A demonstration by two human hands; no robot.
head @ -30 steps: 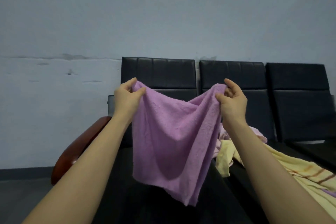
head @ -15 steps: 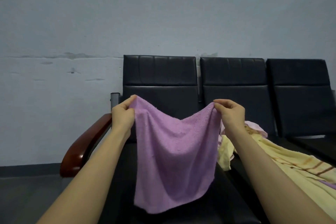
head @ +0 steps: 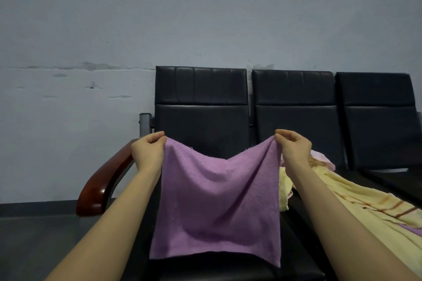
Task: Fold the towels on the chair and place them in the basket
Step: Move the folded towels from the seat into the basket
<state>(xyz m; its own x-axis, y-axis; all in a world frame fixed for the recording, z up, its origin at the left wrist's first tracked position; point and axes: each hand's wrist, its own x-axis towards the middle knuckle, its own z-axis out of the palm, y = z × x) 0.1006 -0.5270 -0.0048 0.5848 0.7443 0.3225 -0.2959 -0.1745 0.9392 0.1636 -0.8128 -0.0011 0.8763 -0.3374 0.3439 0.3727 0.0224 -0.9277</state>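
Black seat (head: 228,267) nearest, purple towel (head: 217,201) hanging above it, left hand (head: 148,153) and right hand (head: 294,149) pinching its top corners (top edge sagging between), yellow towel (head: 365,207) heaped rightward, chair backs (head: 201,102), grey wall (head: 205,18) behind

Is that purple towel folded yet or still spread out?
Spread out: the purple towel hangs open, its top corners pinched by the left hand and right hand.

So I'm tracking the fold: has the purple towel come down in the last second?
Yes. The purple towel has dropped: its top corners, once level with the chair backrest seam, now sit well below it, nearer the seat.
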